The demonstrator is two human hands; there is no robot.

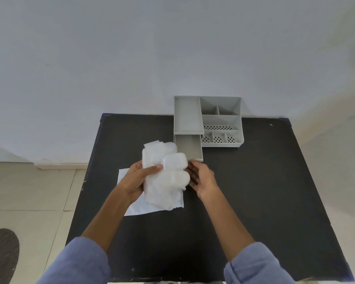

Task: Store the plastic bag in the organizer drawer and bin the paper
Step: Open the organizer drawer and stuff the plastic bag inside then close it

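A crumpled white plastic bag (165, 173) is held above the black table (254, 191), just in front of the grey organizer (221, 119). My left hand (135, 179) grips the bag's left side with the thumb across its front. My right hand (201, 178) touches the bag's right side, fingers tucked behind it. The organizer's lower drawer (190, 148) is pulled out and shows nothing inside. A flat white sheet of paper (131, 208) lies on the table under the bag and my left hand, partly hidden.
The organizer stands at the table's far edge against a grey wall, with several open compartments on its right. Tiled floor lies to the left, and a dark round object (1, 255) sits at the lower left. No bin is in view.
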